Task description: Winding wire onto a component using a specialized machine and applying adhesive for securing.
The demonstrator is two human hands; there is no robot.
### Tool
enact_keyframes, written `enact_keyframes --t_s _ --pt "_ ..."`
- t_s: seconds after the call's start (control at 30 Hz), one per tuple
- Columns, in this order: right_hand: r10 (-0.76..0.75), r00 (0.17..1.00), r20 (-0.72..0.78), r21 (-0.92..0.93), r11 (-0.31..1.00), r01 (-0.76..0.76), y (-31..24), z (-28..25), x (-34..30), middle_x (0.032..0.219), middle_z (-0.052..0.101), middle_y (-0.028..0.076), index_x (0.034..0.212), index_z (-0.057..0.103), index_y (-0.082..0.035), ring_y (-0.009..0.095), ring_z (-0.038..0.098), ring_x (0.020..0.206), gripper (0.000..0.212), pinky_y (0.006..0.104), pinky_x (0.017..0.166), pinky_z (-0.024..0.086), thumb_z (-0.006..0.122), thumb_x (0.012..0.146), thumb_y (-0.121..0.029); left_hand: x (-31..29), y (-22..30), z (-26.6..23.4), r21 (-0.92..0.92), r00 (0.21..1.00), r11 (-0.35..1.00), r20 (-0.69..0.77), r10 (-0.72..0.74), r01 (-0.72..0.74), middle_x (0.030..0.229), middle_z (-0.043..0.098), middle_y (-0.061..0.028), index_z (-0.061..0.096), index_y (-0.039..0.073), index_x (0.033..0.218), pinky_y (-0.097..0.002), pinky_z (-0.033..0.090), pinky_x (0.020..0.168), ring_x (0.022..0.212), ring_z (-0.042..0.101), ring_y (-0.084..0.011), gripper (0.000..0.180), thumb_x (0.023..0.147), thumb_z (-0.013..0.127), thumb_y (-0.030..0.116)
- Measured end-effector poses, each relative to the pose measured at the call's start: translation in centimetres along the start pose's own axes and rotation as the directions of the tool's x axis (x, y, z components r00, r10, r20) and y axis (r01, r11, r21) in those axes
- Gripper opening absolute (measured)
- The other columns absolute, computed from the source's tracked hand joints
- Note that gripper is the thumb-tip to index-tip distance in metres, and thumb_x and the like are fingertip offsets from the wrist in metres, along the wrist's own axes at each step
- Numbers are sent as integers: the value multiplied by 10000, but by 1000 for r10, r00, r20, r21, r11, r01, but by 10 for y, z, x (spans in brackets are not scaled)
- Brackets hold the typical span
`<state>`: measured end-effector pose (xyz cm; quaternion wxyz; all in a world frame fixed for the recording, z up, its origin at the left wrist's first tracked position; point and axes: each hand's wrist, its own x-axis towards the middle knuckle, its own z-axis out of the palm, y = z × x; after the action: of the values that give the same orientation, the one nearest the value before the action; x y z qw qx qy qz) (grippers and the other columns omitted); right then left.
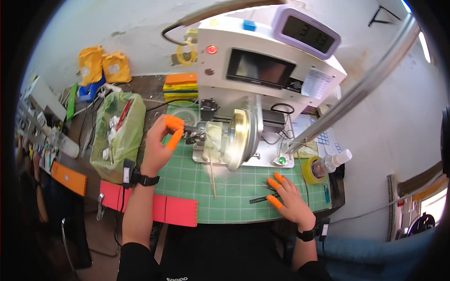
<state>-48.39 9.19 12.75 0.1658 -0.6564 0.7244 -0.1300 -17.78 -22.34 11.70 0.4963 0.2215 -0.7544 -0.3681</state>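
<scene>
The gold-rimmed wheel stands on edge on the white machine. Just left of it, beyond a pale block, is a small metal clamp, its long axis running roughly sideways, toward the wheel. The left hand is farther left of the wheel, at the clamp's outer end, and is clearly the nearer hand to it. Its orange-covered thumb and forefinger come together at the tips; whether anything is pinched there I cannot tell.

The right hand rests palm-down to the right and nearer side of the wheel, on the green cutting mat, thumb and fingers loosely spread. A slim black tool lies by its thumb, slanting slightly; whether they touch is unclear. Nearer the wearer than the wheel, a thin wooden stick points toward the mat's near edge.
</scene>
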Motion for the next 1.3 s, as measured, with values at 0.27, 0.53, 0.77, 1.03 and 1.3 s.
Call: enact_keyframes --t_s 0.27,0.53,0.77,1.03,1.3 --pt "132 966 -223 112 988 -109 -4 7 -4 1167 703 160 1224 737 -44 398 648 1104 350 441 957 518 785 879 -7 -6 1 -7 -77 1000 997 -1 -4 4 1086 680 -67 672 5 1061 -281 531 792 936 653 -157 137 935 710 -34" --pt "121 974 -194 107 989 -101 0 1 -3 1065 694 166 1167 754 -35 391 636 1002 327 446 875 522 795 847 15 -5 6 -9 -49 997 998 65 -42 46 1122 632 -77 647 -21 1067 -277 531 894 1006 636 -149 125 952 686 -53" --pt "56 990 -133 78 996 -46 -1 -6 3 971 647 166 1140 755 -28 381 656 966 401 437 850 536 850 756 39 -5 7 -8 -44 999 999 41 2 0 1112 651 -80 654 -20 1055 -287 540 833 968 639 -157 122 945 690 -57" --pt "167 982 -89 162 975 -151 -2 -6 2 1000 646 158 1094 761 -15 323 696 923 298 419 802 555 810 806 42 -5 11 -8 44 997 996 16 72 -72 1093 678 -100 663 -6 1040 -283 537 773 934 654 -191 165 902 708 -85" --pt "185 967 -174 170 973 -156 7 7 5 963 678 159 1006 708 16 312 695 857 187 395 767 543 814 853 -2 -7 10 -3 135 991 982 10 133 -133 1120 678 -105 690 13 1092 -295 535 702 903 641 -202 219 897 788 -7"
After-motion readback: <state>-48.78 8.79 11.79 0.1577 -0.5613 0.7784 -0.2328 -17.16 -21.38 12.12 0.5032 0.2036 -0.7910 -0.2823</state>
